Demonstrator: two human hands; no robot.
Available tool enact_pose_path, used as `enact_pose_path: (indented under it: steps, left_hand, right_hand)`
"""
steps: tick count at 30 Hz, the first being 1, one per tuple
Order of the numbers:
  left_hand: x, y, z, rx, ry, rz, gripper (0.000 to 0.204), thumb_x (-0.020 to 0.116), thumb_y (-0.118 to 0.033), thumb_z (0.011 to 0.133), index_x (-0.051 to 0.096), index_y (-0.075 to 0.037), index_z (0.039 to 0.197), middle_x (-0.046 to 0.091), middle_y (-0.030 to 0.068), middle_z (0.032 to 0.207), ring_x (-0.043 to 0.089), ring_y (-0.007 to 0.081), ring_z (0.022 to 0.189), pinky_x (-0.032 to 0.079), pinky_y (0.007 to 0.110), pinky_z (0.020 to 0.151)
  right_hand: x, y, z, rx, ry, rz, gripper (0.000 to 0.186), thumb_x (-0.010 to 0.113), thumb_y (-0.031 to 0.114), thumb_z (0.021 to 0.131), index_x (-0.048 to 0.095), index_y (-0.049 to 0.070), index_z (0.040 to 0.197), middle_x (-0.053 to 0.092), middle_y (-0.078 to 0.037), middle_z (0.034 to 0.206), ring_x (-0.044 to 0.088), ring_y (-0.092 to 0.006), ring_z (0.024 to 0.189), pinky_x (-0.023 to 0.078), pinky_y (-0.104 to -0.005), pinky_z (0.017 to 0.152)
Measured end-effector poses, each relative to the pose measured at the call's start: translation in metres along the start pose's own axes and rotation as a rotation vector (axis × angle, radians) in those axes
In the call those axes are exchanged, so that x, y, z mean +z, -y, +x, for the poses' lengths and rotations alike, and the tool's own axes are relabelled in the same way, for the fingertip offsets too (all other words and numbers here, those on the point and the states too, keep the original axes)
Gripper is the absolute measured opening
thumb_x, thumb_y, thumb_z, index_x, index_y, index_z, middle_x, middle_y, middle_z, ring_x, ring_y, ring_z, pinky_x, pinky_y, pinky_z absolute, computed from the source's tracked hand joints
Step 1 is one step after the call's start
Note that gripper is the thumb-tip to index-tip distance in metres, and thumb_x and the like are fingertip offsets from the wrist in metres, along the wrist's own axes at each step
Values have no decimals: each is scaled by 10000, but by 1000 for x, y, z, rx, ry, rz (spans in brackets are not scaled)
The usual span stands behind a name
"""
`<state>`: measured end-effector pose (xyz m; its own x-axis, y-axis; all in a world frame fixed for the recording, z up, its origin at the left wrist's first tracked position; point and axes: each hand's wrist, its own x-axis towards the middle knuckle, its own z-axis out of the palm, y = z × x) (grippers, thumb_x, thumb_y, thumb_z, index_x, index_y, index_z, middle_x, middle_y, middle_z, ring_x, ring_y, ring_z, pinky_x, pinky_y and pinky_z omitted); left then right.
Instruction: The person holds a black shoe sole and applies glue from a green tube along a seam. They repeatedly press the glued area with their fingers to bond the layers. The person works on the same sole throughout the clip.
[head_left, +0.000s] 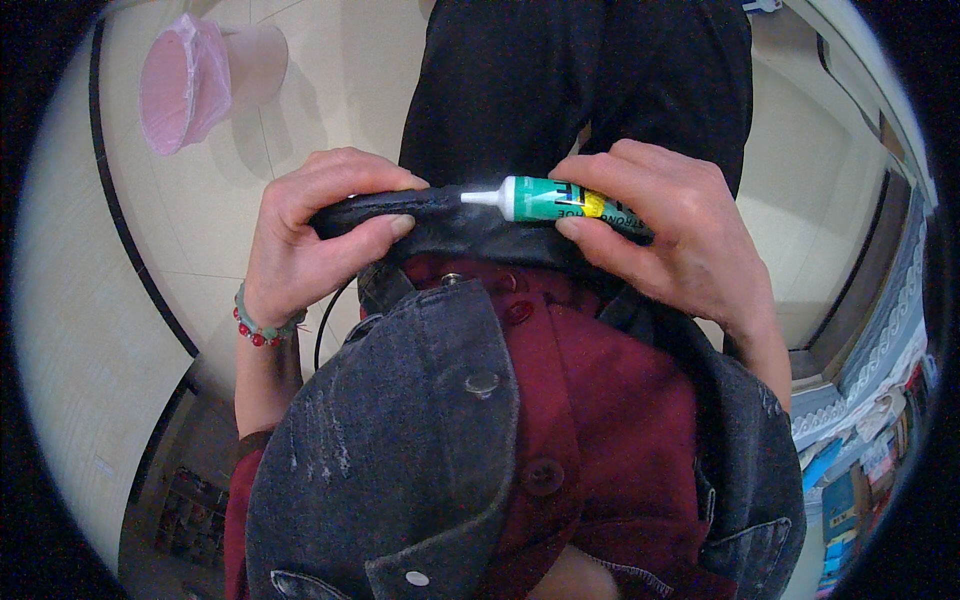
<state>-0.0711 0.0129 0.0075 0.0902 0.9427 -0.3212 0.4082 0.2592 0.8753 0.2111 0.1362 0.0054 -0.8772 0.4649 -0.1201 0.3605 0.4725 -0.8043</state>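
Note:
My left hand (335, 205) pinches what looks like a black shoe (500, 240), its thumb and fingers on either side of a dark, rough-edged seam. The shoe lies across my lap, and much of it is hidden by my hands. In my right hand (665, 205) is a green glue tube (545, 199) with yellow and black marks and a white nozzle, held level between thumb and fingers. That nozzle points left at the seam, close to my left fingertips. Whether its tip touches the shoe I cannot tell.
A pink bin with a pink plastic liner (190, 85) stands on the tiled floor (215, 225) at the far left. Along the right are a lace-edged cloth (880, 350) and several books or packets (845, 510). A pale panel (90, 330) borders the left.

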Motion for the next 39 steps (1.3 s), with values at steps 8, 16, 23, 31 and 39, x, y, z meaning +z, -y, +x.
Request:
enact_pose_path:
  steps: [8,16,23,31,39]
  left_hand:
    - [1,-2,2,-15,6,15,245,741,-63,765,769,-31,1007,743,88,955,676,211,925,503,336,873]
    - [2,2,2,-18,-2,8,245,748,-74,766,771,-39,1007,746,82,958,675,213,935,495,345,891]
    - [0,3,-1,-15,11,28,249,751,-79,756,774,-47,1003,746,83,949,668,216,942,482,347,904]
    - [2,4,8,70,-36,60,245,751,-90,748,772,-57,990,753,67,932,683,222,921,480,355,901]
    - [14,-7,4,106,-40,148,239,750,-107,742,758,-63,977,748,71,923,693,228,898,473,348,896]
  right_hand:
    - [-6,-7,-4,0,0,6,280,759,136,838,689,38,1090,662,-113,870,661,-287,781,520,-368,688]
    - [2,-11,0,-16,-108,171,310,771,150,853,649,40,1115,658,-90,926,661,-217,839,513,-330,741]
    - [17,-10,9,134,-43,373,271,759,130,879,609,39,1086,629,-70,921,627,-164,860,484,-283,778]
    - [18,-15,18,14,-93,317,261,755,102,840,610,40,1047,637,-127,914,660,-328,858,528,-388,743]
    - [31,-2,13,-72,-111,265,322,798,53,723,647,57,1007,664,-84,930,644,-270,853,498,-363,745]
